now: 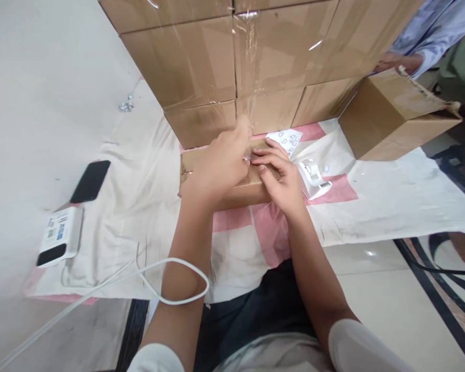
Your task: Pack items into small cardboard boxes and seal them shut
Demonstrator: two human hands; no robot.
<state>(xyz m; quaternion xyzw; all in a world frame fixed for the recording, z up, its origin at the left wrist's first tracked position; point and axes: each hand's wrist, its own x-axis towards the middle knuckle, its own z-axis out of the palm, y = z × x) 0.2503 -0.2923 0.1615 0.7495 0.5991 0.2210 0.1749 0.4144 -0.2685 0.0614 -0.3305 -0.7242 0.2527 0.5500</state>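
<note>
A flat brown cardboard box [240, 196] lies on the cloth in front of me, its left end looking creased or torn. My left hand [220, 163] is over its middle, fingers curled and closed near the top seam. Blur and the hand itself hide what it pinches, if anything. On the right part of the lid rests my right hand [282, 178], fingers stretched out, the tips close to the left hand. A sheet with small printed labels [290, 139] pokes out behind the box. Just right of my right hand stands a white plastic device [312, 180] with a curved body.
Taped cardboard boxes [201, 62] form a wall behind. At right sits a larger carton [380, 137], with another person's hand [397, 63] beyond it. Left are a black phone [90, 182], a white box-shaped device [62, 232] and clear scraps [126, 106]. A white cable [178, 261] loops across my left forearm.
</note>
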